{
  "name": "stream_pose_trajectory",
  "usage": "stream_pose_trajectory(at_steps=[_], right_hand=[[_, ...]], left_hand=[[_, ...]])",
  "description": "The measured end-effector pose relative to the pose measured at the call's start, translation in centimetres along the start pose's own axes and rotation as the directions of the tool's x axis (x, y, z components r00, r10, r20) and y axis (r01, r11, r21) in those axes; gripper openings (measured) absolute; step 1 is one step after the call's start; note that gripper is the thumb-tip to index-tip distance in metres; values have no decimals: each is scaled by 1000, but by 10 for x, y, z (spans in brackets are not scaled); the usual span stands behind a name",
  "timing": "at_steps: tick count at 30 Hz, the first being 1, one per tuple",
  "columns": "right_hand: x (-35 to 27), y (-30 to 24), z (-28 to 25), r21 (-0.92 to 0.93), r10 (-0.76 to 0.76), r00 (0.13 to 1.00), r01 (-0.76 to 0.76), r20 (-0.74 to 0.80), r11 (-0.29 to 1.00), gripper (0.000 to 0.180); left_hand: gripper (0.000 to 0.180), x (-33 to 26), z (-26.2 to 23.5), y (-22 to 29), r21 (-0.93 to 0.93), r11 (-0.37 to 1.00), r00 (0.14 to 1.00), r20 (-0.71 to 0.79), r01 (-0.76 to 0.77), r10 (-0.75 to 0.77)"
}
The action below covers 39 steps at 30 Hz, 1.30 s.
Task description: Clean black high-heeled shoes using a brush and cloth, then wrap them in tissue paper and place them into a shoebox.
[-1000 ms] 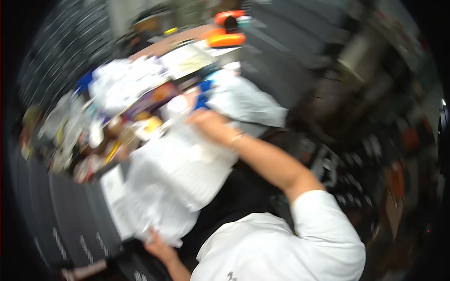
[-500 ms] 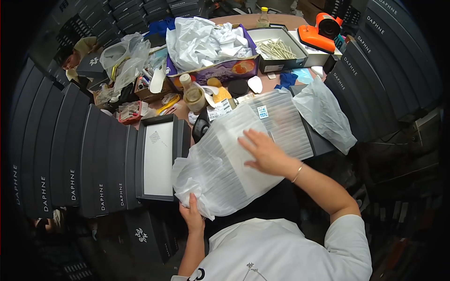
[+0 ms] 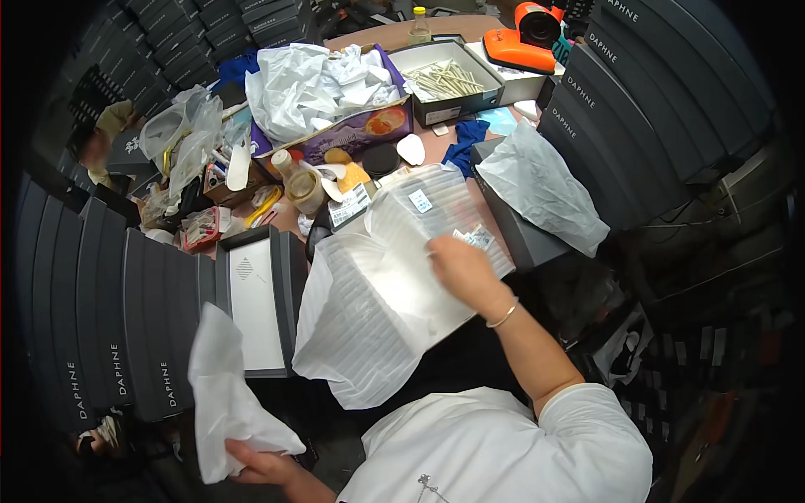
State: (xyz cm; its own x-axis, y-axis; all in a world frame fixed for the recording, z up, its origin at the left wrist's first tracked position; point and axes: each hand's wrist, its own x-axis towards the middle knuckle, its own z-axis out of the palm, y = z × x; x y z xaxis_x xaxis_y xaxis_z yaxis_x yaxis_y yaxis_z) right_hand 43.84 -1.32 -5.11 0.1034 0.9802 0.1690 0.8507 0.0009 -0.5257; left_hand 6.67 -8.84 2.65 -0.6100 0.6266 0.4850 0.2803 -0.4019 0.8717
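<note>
A large ribbed bag (image 3: 394, 285) is lying in the middle of the surface (image 3: 377, 38), with an open flat box (image 3: 256, 302) sitting just to its left and rows of stacked boxes (image 3: 101, 327) standing further left. Behind the bag, a carton of crumpled paper (image 3: 323, 92) is sitting left of a tray of sticks (image 3: 449, 80). Right of the bag, a crumpled bag (image 3: 541, 189) is lying on a closed box (image 3: 520, 239).

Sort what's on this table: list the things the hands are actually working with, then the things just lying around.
In hand:
right hand pressing on the ribbed plastic bag
left hand holding a white sheet

Lying about:
open dark box
tape roll
purple box of crumpled paper
box of sticks
orange tool
blue cloth
</note>
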Motion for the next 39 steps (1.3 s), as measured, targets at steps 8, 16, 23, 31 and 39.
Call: stream_pose_trajectory(at_steps=[8, 16, 23, 31, 39], right_hand=[[-21, 146, 71, -142, 50, 999, -49, 4, 989, 76], [-32, 145, 57, -80, 123, 975, -140, -185, 987, 58], [-24, 137, 63, -229, 134, 970, -180, -203, 957, 40], [-22, 138, 49, -330, -102, 970, 24, -221, 944, 29], [-36, 133, 46, -432, -146, 967, 44, -207, 901, 33]], left_hand=[[28, -81, 167, 11, -45, 992, 403, 911, -118, 89], [32, -93, 155, -67, -61, 752, 624, 606, 656, -494], [33, -78, 157, -76, -225, 469, 502, 595, 854, -628], [33, -77, 154, -88, -264, 443, 505, 602, 857, -618], [32, -75, 153, -87, -248, 452, 497, 629, 857, -597]])
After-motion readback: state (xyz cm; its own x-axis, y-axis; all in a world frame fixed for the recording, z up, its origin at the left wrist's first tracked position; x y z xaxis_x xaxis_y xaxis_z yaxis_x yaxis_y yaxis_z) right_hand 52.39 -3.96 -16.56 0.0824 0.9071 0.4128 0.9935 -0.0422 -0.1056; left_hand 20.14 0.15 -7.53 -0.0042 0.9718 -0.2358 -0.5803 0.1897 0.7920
